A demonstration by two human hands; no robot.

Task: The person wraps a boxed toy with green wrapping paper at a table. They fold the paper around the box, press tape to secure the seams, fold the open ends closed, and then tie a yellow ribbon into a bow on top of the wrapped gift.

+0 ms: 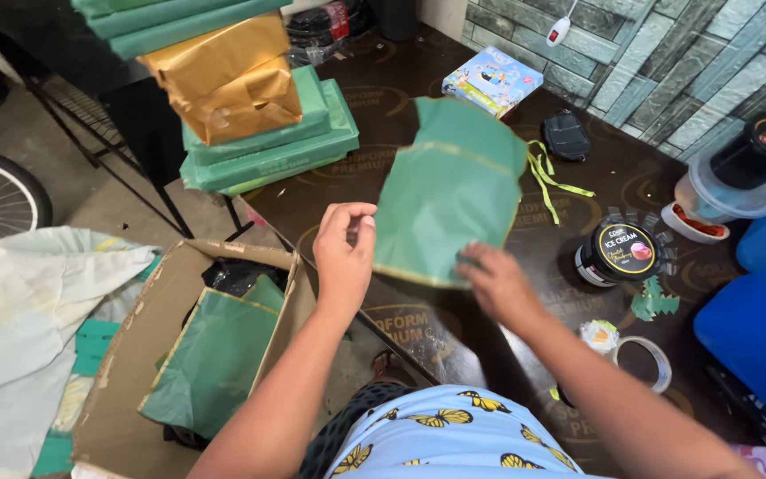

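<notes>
A green cloth pouch (447, 191) with gold trim is held over the dark surface (418, 324), just above the middle of the view. The right hand (498, 284) is clamped on its lower edge at about 5 o'clock from the pouch's middle, fingers pinched on the fabric. The left hand (345, 253) is at the pouch's left edge, at about 8 o'clock, fingers curled together against the hem; whether the cloth is truly gripped there cannot be told. Yellow-green drawstrings (550, 182) trail from the pouch's upper right corner onto the surface.

At 10 o'clock from the pouch, a stack of flat green pieces (268, 146) is seen, with a gold-wrapped bundle (228, 80) on top. At 7 o'clock, beside the surface, an open cardboard box (135, 372) is seen on the floor, with another green pouch (214, 359) lying in it. At 3 o'clock a round ice-cream tub (618, 253) stands, and a roll of tape (644, 359) lies at 5 o'clock, both well apart from the pouch. A small colourful carton (492, 80) lies at 12 o'clock.

As a judgement, the work appears partly done: one pouch is already laid in the box, one is in hand, and the stack seems yet to be gone through.
</notes>
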